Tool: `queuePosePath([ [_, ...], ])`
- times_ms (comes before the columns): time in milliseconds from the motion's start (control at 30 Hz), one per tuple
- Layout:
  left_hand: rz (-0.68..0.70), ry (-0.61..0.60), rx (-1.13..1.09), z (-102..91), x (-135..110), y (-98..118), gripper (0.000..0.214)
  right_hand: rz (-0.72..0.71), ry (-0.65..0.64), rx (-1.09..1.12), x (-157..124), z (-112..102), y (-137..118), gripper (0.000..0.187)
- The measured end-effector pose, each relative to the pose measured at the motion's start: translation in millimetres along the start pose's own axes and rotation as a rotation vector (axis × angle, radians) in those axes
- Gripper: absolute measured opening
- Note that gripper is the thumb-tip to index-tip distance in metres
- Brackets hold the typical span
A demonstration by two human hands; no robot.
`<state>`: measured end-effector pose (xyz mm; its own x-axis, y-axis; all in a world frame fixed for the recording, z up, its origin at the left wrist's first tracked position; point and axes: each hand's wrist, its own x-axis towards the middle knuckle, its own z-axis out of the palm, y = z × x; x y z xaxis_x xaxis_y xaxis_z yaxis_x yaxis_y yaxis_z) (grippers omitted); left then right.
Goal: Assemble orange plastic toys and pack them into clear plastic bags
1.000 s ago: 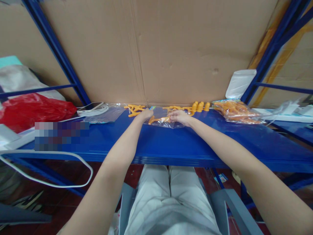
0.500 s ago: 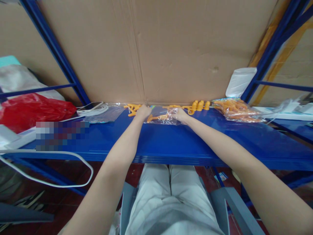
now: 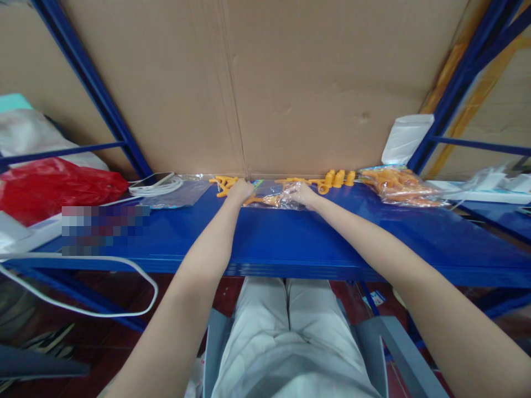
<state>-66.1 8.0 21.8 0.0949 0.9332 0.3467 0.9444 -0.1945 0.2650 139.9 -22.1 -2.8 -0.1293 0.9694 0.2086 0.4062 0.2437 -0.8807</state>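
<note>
Both my arms reach to the back of a blue metal shelf [image 3: 290, 243]. My left hand [image 3: 240, 190] and my right hand [image 3: 299, 193] are closed on the two ends of a small clear plastic bag [image 3: 270, 196] with orange plastic pieces inside. The bag lies low on the shelf between the hands. Loose orange plastic parts [image 3: 224, 183] lie just left of my left hand. Three small orange cones [image 3: 340, 178] and a thin orange piece stand just right of my right hand.
A filled clear bag of orange parts [image 3: 398, 185] lies at the right. A phone with a coiled white cable [image 3: 155, 185] and a flat clear bag sit at the left, beyond them a red plastic bag [image 3: 53, 188]. Brown cardboard [image 3: 265, 83] backs the shelf.
Both hands have shifted slightly toward the back of the shelf, and the bag between them has been pressed lower and flatter.
</note>
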Motion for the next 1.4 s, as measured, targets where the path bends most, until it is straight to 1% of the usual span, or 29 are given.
queuePosePath([
  [133,-0.1,0.025,-0.013,0.6,-0.9,-1.2,0.035,0.026,-0.016,0.051,0.6,0.1,2.4,0.008],
  [267,-0.149,0.084,-0.083,1.1,-1.5,1.0,0.033,0.03,-0.046,0.099,-2.5,-1.9,1.1,0.006],
  [333,-0.1,0.126,-0.125,3.9,-1.8,5.1,0.032,0.029,-0.063,0.101,-4.8,-3.3,-0.9,0.008],
  [400,0.01,0.151,-0.183,9.5,-2.1,10.7,0.031,0.024,-0.083,0.101,-6.5,-4.2,-2.8,0.009],
  [467,0.135,0.144,-0.229,17.2,-2.5,16.9,0.031,0.018,-0.094,0.113,-7.4,-4.5,-4.0,0.011],
  [533,0.223,0.12,-0.253,25.2,-2.9,22.3,0.031,0.014,-0.107,0.128,-7.6,-4.3,-4.1,0.014],
  [633,0.269,0.081,-0.265,33.2,-3.4,27.5,0.031,0.018,-0.129,0.12,-8.2,-3.9,-4.3,0.018],
  [767,0.272,0.055,-0.251,34.1,-4.1,30.3,0.031,0.02,-0.136,0.098,-11.2,-3.7,-7.6,0.017],
  [1000,0.251,0.069,-0.223,35.3,-2.5,32.3,0.034,0.028,-0.183,0.146,-16.2,-5.0,-12.1,0.022],
  [1133,0.169,0.024,-0.243,36.9,-2.2,34.8,0.037,0.053,-0.227,0.167,-14.9,-6.3,-10.7,0.017],
  [1233,0.123,-0.017,-0.256,38.2,-1.7,35.3,0.04,0.07,-0.235,0.175,-13.1,-6.4,-9.1,0.018],
  [1400,0.151,-0.026,-0.251,42.6,1.3,32.3,0.041,0.08,-0.301,0.198,-9.9,-8.1,-5.2,0.025],
])
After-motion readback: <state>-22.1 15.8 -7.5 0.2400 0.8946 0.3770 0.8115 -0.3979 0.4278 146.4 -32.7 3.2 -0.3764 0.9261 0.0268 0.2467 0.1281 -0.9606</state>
